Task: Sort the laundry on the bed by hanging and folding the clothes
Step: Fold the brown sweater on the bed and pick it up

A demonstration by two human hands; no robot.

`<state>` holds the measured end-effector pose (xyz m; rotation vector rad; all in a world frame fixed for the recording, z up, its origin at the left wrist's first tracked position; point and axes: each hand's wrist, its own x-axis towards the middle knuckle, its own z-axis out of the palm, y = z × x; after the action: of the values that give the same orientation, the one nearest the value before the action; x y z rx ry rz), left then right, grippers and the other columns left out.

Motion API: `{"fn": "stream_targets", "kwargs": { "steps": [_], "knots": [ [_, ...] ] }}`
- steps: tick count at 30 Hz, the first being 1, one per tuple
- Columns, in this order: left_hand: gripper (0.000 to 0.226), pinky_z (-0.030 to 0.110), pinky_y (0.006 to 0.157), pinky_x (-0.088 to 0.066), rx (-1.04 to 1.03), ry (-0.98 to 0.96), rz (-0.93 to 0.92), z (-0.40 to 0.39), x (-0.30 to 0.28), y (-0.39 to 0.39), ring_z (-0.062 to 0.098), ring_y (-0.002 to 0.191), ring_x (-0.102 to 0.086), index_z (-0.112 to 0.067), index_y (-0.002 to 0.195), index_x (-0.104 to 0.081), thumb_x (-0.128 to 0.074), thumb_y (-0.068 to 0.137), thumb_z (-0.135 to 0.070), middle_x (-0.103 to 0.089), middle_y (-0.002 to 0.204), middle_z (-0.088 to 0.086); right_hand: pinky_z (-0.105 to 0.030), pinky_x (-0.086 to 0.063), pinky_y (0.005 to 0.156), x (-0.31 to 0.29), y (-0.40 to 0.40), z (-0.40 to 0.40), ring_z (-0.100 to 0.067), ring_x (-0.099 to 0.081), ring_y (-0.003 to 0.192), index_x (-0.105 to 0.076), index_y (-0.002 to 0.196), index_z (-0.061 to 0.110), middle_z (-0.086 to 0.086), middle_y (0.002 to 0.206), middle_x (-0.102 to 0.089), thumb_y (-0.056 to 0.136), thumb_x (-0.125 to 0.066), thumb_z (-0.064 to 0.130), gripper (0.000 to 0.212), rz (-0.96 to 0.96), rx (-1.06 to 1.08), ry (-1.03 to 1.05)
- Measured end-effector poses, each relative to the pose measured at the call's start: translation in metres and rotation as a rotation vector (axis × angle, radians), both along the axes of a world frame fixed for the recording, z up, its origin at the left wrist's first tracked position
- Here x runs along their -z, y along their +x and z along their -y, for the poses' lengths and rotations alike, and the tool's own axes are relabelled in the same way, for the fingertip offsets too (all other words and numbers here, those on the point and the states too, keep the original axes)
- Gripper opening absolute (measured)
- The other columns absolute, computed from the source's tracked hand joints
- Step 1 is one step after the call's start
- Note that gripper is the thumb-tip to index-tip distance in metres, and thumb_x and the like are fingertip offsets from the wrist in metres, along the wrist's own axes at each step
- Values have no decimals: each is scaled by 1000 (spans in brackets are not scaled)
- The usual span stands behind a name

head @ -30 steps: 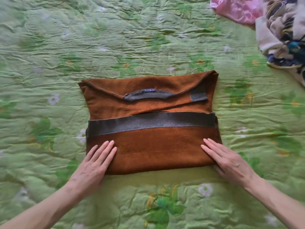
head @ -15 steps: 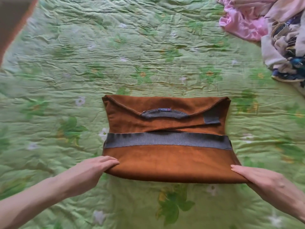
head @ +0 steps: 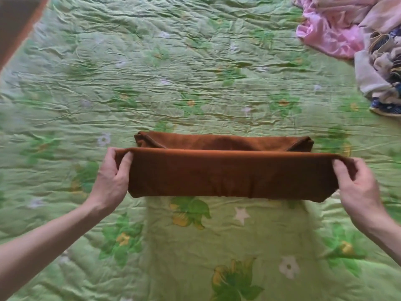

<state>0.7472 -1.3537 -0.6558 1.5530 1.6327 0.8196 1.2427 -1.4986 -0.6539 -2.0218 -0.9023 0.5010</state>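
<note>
A brown sweater, folded into a long rectangle, is at the middle of the green floral bedspread. Its near half is lifted and turned toward the far half, which lies flat behind it. My left hand grips the sweater's left end, thumb on the near face and fingers curled over the top edge. My right hand grips the right end the same way. The grey ribbed hem and collar are hidden under the raised fold.
A heap of unsorted laundry lies at the far right, with a pink garment beside it. A brown wooden edge shows at the top left corner.
Both hands went from resting flat on the sweater's near part to gripping its two ends. They have lifted the near fold up and over, covering the grey hem band.
</note>
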Motion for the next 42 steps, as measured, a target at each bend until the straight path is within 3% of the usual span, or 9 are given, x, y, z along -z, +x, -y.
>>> {"fn": "stream_targets", "kwargs": {
  "steps": [3, 6, 12, 20, 24, 28, 32, 35, 42],
  "knots": [
    [19, 26, 68, -38, -88, 78, -53, -32, 13, 22, 0, 71, -54, -9, 112, -46, -45, 112, -28, -54, 85, -4, -34, -41, 69, 16, 1, -46, -27, -55, 86, -53, 111, 9, -13, 96, -57, 111, -44, 38, 30, 126, 55, -4],
    [26, 36, 71, -36, -126, 152, -171, -68, 30, 33, 28, 74, -53, -3, 114, -44, -46, 112, -29, -56, 86, 6, -37, -27, 71, 32, 7, -88, -46, -59, 91, -52, 115, -3, -29, 98, -61, 112, -42, 33, 37, 269, 72, -68],
    [29, 40, 70, -38, -126, 131, -335, -122, 67, 37, 45, 83, -65, -7, 114, -46, -48, 110, -36, -60, 86, 11, -46, -38, 75, 66, 20, -141, -52, -62, 99, -52, 118, 5, -34, 109, -65, 110, -38, 42, 40, 389, 77, -278],
    [27, 46, 73, -50, -32, 12, -612, -152, 106, 43, 45, 93, -69, -16, 110, -51, -50, 108, -44, -71, 101, 23, -53, -50, 88, 94, 30, -154, -49, -62, 107, -61, 120, 5, -32, 118, -66, 108, -43, 46, 46, 360, 94, -475],
    [29, 50, 80, -46, -26, 102, -796, -146, 94, 48, 44, 106, -61, -10, 120, -53, -51, 107, -36, -64, 114, 25, -48, -45, 96, 83, 21, -157, -42, -54, 121, -48, 138, 7, -24, 136, -53, 105, -54, 36, 44, 376, 87, -292],
    [41, 55, 107, -41, 312, 409, -814, -102, 79, 73, 40, 125, -47, -6, 135, -51, -44, 105, -34, -49, 135, 20, -36, -30, 119, 69, -20, -144, -31, -40, 142, -42, 151, 4, -18, 153, -40, 107, -47, 26, 49, 618, -283, 57],
    [63, 52, 129, -19, 581, 303, -783, -50, 96, 127, 30, 160, -17, -17, 160, -39, -34, 108, -52, -30, 169, 11, -46, -19, 128, 83, -98, -138, -22, -22, 158, -39, 160, 20, -3, 169, -30, 107, -39, 44, 57, 671, -726, -64],
    [73, 50, 131, -7, 507, 203, -858, -56, 111, 120, 26, 163, -1, -26, 167, -22, -26, 104, -63, -14, 175, 6, -45, -11, 130, 104, -96, -139, -17, -12, 160, -25, 164, 28, 3, 172, -20, 103, -22, 59, 68, 741, -717, -313],
    [88, 48, 131, -1, 131, 20, -811, -87, 128, 49, 25, 163, 0, -34, 167, -13, -23, 92, -79, -6, 176, 6, -48, -10, 128, 121, 4, -115, -23, -16, 159, -27, 164, 24, -4, 172, -22, 102, -22, 64, 74, 716, -430, -428]
  ]
}}
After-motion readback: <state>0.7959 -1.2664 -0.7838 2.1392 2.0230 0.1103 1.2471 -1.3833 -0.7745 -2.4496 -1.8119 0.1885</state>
